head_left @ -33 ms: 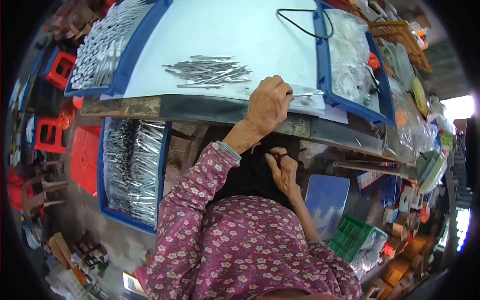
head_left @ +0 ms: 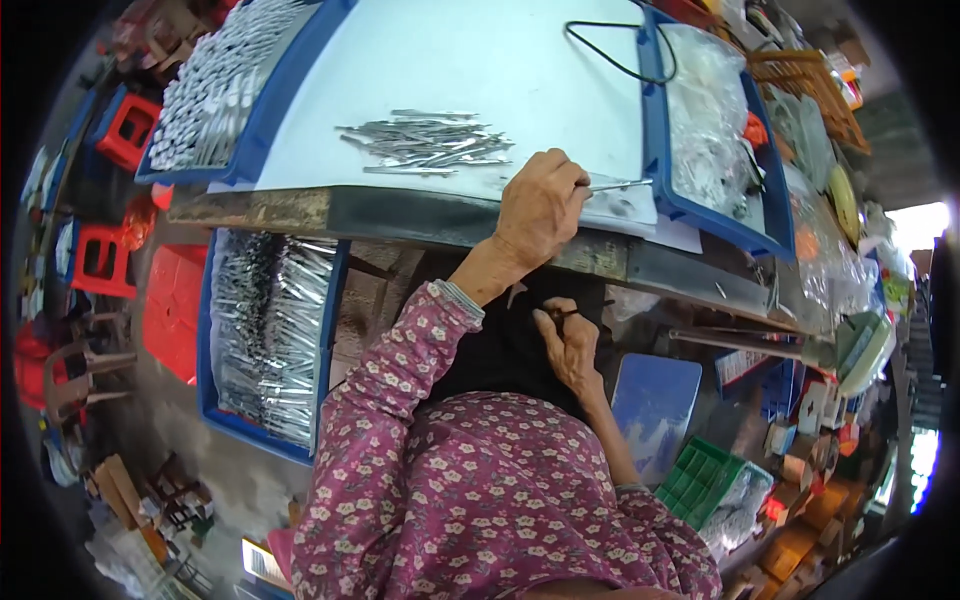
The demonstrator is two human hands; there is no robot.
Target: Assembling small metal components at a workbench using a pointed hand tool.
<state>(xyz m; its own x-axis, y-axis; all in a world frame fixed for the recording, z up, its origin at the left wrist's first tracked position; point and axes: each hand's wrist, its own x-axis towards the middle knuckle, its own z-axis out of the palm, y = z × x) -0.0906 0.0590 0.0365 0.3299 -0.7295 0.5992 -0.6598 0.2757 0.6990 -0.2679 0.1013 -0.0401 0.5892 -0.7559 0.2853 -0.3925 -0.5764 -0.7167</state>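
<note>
My left hand (head_left: 540, 215) is over the table's near edge, its fingers pinched on a slim silvery metal rod (head_left: 620, 187) that points right toward a blue tray. Left of that hand, a loose pile of thin metal pieces (head_left: 430, 142) lies on the white sheet (head_left: 480, 60). Below the table edge, in front of the dark cloth on my lap, my right hand (head_left: 572, 350) is held with curled fingers. Something small and dark shows at its fingertips, too indistinct to name.
A blue tray (head_left: 245, 150) of white-ended rods stands at the table's left, and another (head_left: 655, 130) with clear plastic bags at its right. Lower left, a blue bin (head_left: 205, 380) holds many metal rods. Red stools (head_left: 102, 262), a green crate (head_left: 700, 478) and a blue board (head_left: 655, 400) surround me.
The whole view has shifted slightly, with the table and trays a little further right in the picture. Both hands keep nearly the same pose, and the rod stays in my left hand.
</note>
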